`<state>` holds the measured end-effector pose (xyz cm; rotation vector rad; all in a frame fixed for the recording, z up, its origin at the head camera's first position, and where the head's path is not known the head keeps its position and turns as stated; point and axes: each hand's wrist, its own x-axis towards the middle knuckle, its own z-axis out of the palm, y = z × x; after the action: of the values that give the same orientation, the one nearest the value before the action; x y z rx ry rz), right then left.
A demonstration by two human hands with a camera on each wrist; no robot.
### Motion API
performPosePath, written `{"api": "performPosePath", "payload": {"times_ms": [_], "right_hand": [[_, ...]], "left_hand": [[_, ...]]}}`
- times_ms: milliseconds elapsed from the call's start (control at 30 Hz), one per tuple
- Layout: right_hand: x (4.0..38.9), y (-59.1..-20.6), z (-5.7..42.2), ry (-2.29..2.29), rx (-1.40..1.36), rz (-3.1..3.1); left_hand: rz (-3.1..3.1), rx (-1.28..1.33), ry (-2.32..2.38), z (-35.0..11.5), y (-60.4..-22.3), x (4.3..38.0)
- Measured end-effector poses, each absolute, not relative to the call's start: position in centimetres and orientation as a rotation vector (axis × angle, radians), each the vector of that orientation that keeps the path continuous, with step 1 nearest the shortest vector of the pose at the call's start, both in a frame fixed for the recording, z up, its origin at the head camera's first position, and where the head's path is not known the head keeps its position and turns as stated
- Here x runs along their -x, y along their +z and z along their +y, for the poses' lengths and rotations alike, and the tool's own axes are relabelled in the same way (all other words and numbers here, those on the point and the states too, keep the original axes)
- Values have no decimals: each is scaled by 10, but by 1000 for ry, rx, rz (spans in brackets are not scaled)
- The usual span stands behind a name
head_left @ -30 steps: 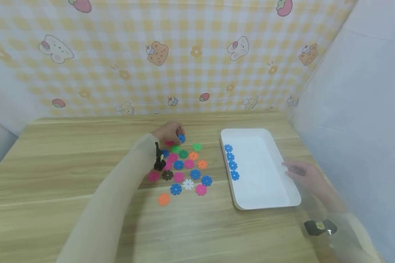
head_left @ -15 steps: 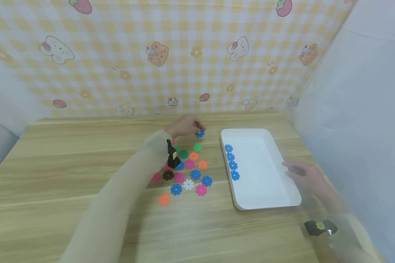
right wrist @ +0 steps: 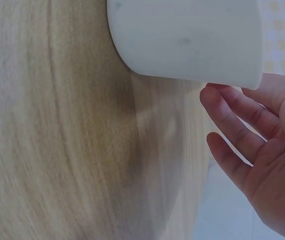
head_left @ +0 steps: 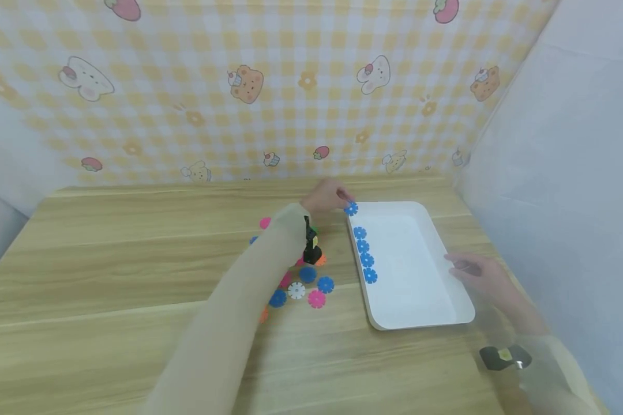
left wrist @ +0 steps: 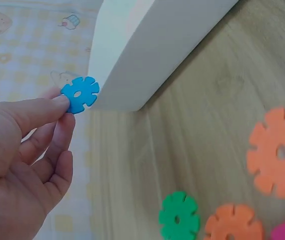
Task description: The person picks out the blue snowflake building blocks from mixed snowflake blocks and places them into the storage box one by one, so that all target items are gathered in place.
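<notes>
Between thumb and fingertips, my left hand [head_left: 326, 195] pinches a blue snowflake disc [left wrist: 82, 94], notched round its edge with a hole in the middle. In the head view this disc overlaps the far left corner of the white tray [head_left: 410, 276]. Inside the tray, several blue discs [head_left: 366, 260] lie in a row along the left wall. My right hand [head_left: 480, 274] holds the tray's right rim, its fingers against the outer wall [right wrist: 187, 45] and the thumb partly hidden behind it.
Loose snowflake discs lie left of the tray, partly under my left forearm: a white disc [head_left: 296, 290], a pink disc [head_left: 316, 299], a green disc [left wrist: 179, 216], an orange disc [left wrist: 277, 152] and several others. A checked cloth [head_left: 291, 115] hangs behind the wooden table [head_left: 109, 276].
My left hand has carried the blue disc rightward from the far side of the loose discs to the tray's far left corner. The right hand and tray have stayed put.
</notes>
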<state>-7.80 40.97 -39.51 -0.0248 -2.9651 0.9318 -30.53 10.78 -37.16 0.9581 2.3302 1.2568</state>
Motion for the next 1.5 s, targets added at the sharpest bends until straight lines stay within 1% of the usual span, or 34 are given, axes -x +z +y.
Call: {"api": "performPosePath", "payload": {"times_ms": [100,267,667,1000,1500], "right_hand": [[78,-395,410,928,24,-2960],[77,-395,410,934,13,-2948],[78,-397,410,917,-2,-2931],[78,-398,410,936,21,-2937],[77,-398,410,948,-2,-2925]], "left_hand": [[2361,-1001,1233,118,-375,303],[2399,-998,1186,128,-378,299],[2537,-997,964,135,-383,300],[2733,-911,722,147,-382,296],[2996,-1126,534,156,-394,292]]}}
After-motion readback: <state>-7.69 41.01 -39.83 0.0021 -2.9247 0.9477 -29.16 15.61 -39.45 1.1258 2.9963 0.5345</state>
